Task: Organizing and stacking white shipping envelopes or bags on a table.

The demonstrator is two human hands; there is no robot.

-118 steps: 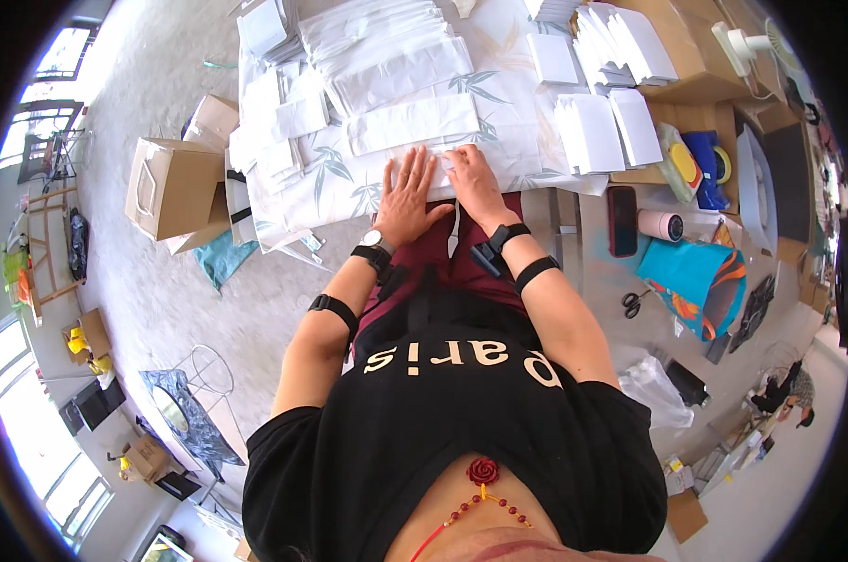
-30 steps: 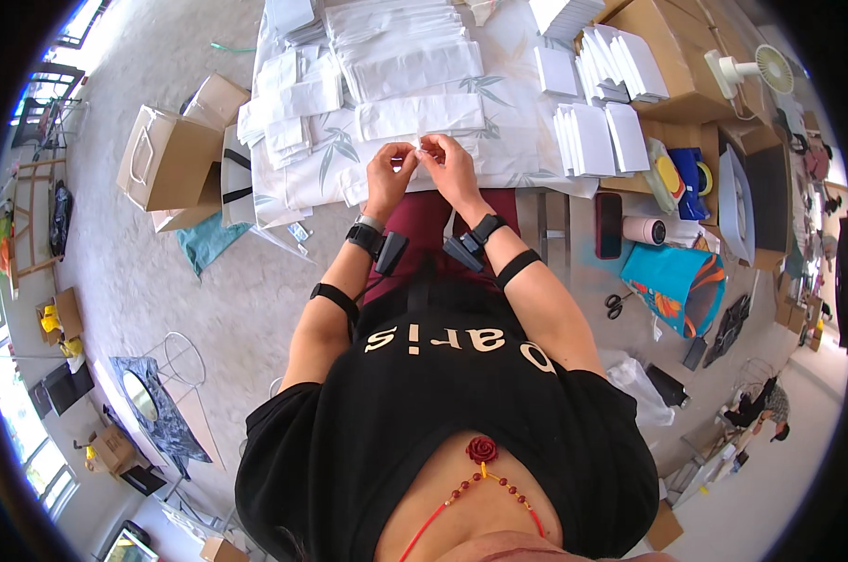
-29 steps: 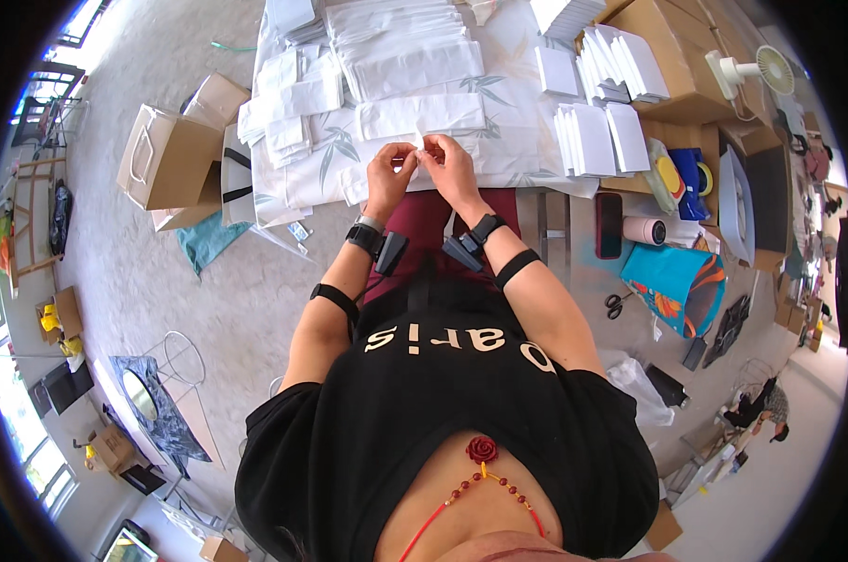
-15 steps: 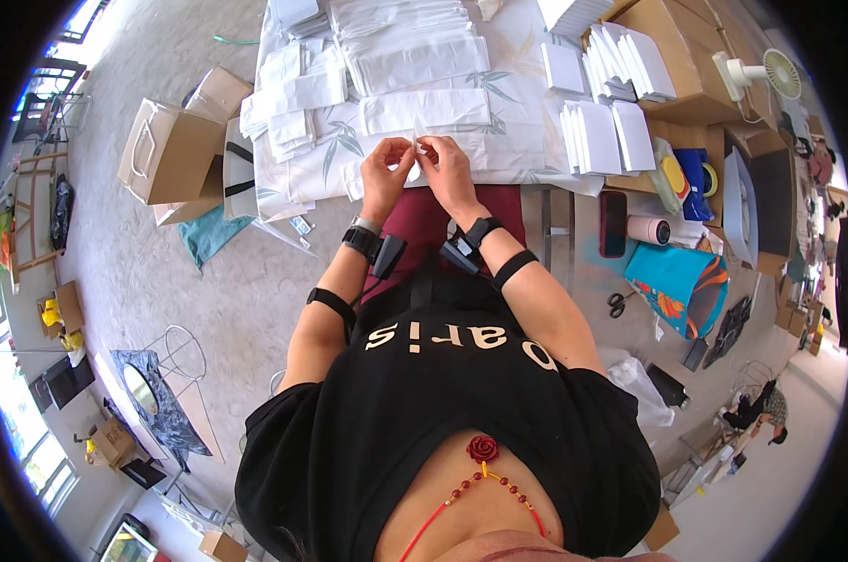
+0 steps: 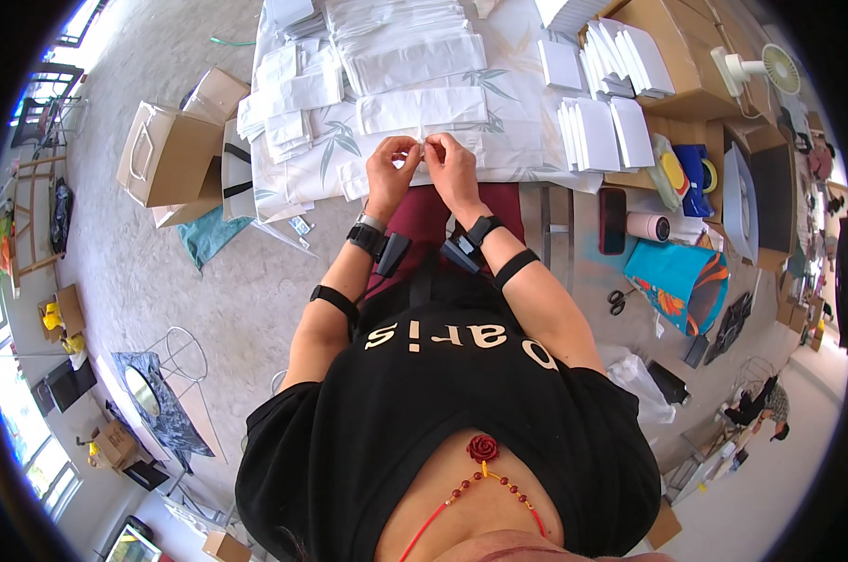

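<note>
Grip: left hand (image 5: pixel 392 172) and right hand (image 5: pixel 453 169) pinching, apparently on a white piece (image 5: pixel 422 135), near edge of worktop (image 5: pixel 527 140).
Pinch step: seemingly fine separating.
Next move: likely calls for light touch.

So your left hand (image 5: pixel 389 178) and right hand (image 5: pixel 453 172) went from resting on the table (image 5: pixel 527 140) to pinching a small white piece (image 5: pixel 422 139), whose tip shows less than a moment ago.

Fisheye on head, left of pair; faces down, chest (image 5: pixel 447 393) near, table (image 5: pixel 522 122) beyond.
</note>
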